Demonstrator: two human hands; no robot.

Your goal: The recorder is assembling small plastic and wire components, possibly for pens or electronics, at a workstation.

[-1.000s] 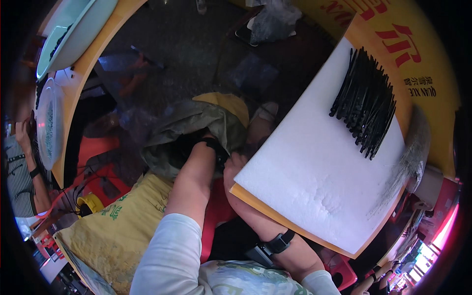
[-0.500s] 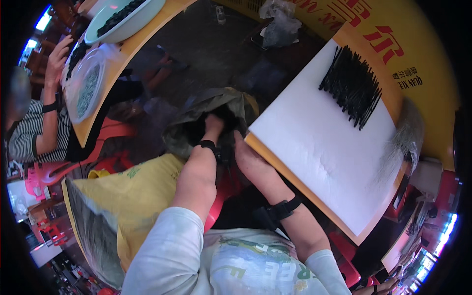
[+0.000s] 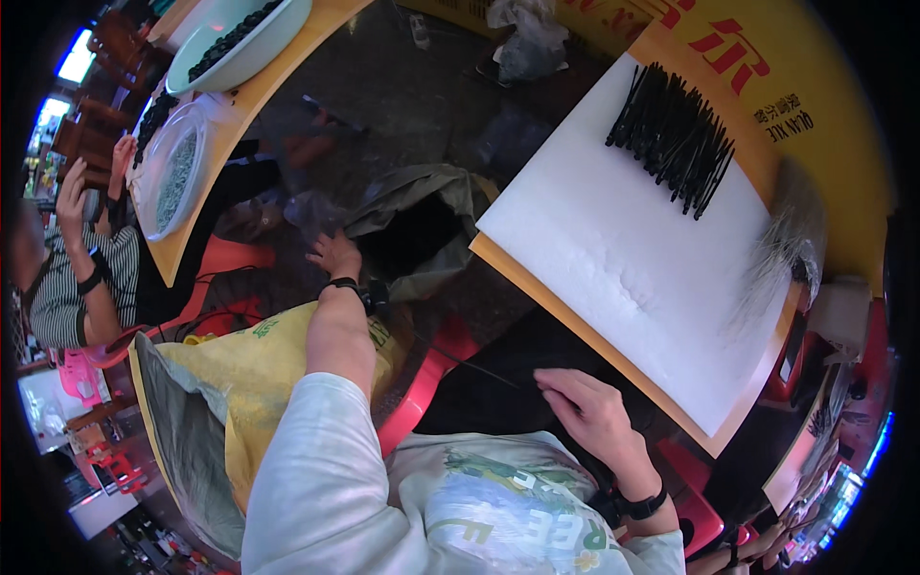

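L hand (image 3: 337, 257) splayed, empty-looking, by the L rim of the open grey-green woven sack (image 3: 431, 286), contact unclear; R hand (image 3: 594, 412) well apart, loosely bent over the black-clad lap (image 3: 479, 407), grip can't tell; sack's just L of the white rectangular foam sheet (image 3: 632, 259). Prob. best: spread rim w/ one hand; reach in w/ other.

Small workshop, by look of it; like pieces in quantity, plain surroundings. Right counter (image 3: 661, 48): white sheet (image 3: 613, 259) over most of top, many matching black rods (image 3: 671, 139) along far edge, fine strands (image 3: 781, 235) at right corner. Left counter (image 3: 254, 91): basin (image 3: 259, 62) of black pieces (image 3: 230, 43) farther up, tub (image 3: 201, 144) of grey bits (image 3: 177, 177) toward near corner, co-worker (image 3: 62, 307) beside that corner. Between counters, bulk sacks: open sack (image 3: 422, 286), yellow sack (image 3: 240, 383). Red plastic stool (image 3: 422, 388). Dark floor (image 3: 355, 86).
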